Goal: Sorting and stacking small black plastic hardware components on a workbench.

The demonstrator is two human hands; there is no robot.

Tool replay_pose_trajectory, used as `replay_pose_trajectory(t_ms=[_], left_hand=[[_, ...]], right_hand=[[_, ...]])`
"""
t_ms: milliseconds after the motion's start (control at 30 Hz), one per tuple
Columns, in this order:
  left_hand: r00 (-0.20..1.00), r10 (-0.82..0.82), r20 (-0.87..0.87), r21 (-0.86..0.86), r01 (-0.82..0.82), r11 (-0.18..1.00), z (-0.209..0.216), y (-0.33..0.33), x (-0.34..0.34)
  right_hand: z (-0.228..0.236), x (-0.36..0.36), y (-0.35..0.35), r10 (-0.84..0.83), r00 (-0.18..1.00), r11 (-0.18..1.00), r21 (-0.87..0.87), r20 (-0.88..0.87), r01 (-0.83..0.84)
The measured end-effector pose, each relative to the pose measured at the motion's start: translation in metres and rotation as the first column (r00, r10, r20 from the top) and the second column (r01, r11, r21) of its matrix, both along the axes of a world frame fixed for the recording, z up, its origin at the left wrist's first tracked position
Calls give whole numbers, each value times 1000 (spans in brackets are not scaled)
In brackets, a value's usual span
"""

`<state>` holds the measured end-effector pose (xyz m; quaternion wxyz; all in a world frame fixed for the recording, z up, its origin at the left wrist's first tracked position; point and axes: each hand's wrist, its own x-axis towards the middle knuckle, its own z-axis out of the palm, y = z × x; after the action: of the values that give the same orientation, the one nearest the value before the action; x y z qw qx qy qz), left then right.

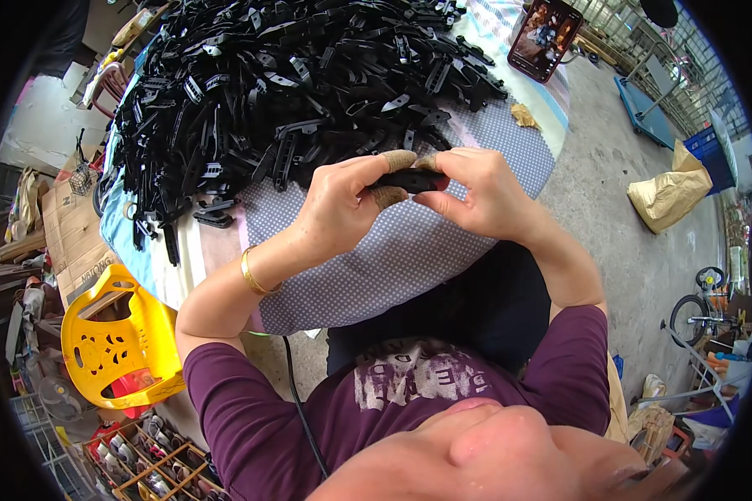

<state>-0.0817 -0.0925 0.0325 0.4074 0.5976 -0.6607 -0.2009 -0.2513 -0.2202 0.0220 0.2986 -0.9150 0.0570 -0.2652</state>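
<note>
The person's head [510, 451] is nearest, and beyond it, over the tabletop's [376, 271] near edge, left hand [342, 200] and right hand [486, 192] both pinch one black piece [411, 180] lying lengthwise between them

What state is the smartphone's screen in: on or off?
On: the smartphone at the upper right shows a lit, colourful image, not a blank, dark face.

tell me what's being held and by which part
A black piece, its left end in the left hand, its right end in the right hand.
</note>
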Motion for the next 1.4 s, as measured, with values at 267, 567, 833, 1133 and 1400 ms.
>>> replay_pose_trajectory(t_ms=[267, 567, 833, 1133, 1400], left_hand=[[982, -42, -185, 186, 76, 980, -4, -1, -3], [935, -212, 284, 79, 197, 977, -5, 11, -12], [899, 397, 187, -279, -339, 898, 26, -5, 57], [652, 148, 744, -8, -213, 977, -19, -1, 23], [913, 153, 379, -85, -130, 988, -17, -2, 10]], right_hand=[[5, -4, -16, 111, 984, 987, 132, -137, -93], [-15, 1, -38, -355, 934, 880, -324, 34, 347], [-17, 1, -41, -330, 935, 916, -283, -128, 284], [-2, -4, -32, -327, 931, 907, -332, -164, 260], [-4, -5, -18, -63, 976, 963, -269, -207, 5]])
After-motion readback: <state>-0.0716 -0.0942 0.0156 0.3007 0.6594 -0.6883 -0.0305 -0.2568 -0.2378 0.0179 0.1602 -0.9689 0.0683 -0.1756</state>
